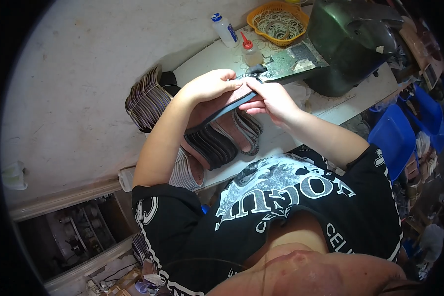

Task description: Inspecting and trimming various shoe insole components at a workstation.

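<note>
Left hand (209, 86) and right hand (271, 101) both in closed grip on pink shoe insole (232, 96) with dark edge binding, held above white counter (217, 54), stacked insoles (222, 140) beneath, glue bottle (251, 52) and orange basket (278, 22) beyond, dark machine (350, 44) at right.

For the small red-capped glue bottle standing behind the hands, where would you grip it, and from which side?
Grip the small glue bottle around its rounded body, below the red nozzle, since it stands upright and the tip is too thin to hold. Coming from the right hand side looks best: the white bottle stands close on its left.
</note>
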The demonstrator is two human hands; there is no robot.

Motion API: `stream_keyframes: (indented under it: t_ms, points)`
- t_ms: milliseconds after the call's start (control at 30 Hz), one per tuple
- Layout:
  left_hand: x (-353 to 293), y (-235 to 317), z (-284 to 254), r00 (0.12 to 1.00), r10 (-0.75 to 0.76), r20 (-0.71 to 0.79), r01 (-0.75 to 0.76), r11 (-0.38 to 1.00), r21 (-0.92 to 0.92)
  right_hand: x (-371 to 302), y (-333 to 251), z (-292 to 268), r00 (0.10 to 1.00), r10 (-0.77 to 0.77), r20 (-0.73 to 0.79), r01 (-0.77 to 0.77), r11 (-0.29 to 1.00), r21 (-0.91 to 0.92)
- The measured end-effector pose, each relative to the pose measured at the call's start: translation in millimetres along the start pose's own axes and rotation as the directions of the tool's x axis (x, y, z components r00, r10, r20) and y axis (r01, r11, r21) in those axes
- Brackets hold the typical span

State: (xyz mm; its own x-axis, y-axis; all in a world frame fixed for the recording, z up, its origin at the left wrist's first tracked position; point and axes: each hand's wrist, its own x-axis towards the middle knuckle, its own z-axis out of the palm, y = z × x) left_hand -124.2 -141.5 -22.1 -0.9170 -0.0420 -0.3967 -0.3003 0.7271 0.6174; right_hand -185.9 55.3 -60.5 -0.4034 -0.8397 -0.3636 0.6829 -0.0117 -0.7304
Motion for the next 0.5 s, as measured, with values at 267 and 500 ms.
stream_keyframes:
  t_ms: [267, 500]
  points:
    - [-9, 3, 11, 0.987, -0.159, 0.034, 0.162, 0.951, -0.264, 0, -4, -4, 1.0, -0.006, 0.008, 0.006, 1.0, -0.017]
    - [-18, 21, 16, 0.96, -0.186, 0.211, 0.272, 0.804, -0.529, -4, -16, -14, 0.999, 0.021, 0.049, -0.015, 0.991, -0.13]
